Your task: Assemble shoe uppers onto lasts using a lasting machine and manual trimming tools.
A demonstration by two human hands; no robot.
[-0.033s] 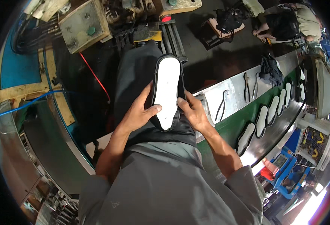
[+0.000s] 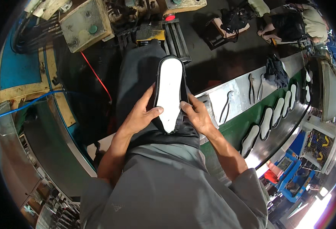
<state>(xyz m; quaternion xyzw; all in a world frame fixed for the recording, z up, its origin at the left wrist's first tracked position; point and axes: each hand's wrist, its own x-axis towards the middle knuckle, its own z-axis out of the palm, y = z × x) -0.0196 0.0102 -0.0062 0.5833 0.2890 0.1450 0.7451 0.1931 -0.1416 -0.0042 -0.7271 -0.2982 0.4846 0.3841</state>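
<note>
Over my lap I hold a black shoe upper [image 2: 171,89] sole side up, its long white insole board facing me and its narrower end toward my body. My left hand [image 2: 138,117] is closed on its left edge, with the thumb lying on the white board. On the opposite edge my right hand [image 2: 198,117] grips it, thumb at the board's rim. The undersides of both grips are hidden. To the right, pliers [image 2: 226,107] lie on a metal ledge [image 2: 239,89], with two more hand tools farther along it.
Several similar shoe uppers [image 2: 266,124] line the green conveyor belt [image 2: 233,133] at right. Dark cloth [image 2: 276,73] sits on the ledge. Ahead stand a control box [image 2: 85,28] and a red button [image 2: 170,17]. A red cord [image 2: 96,76] hangs left. Another person [image 2: 294,26] sits at upper right.
</note>
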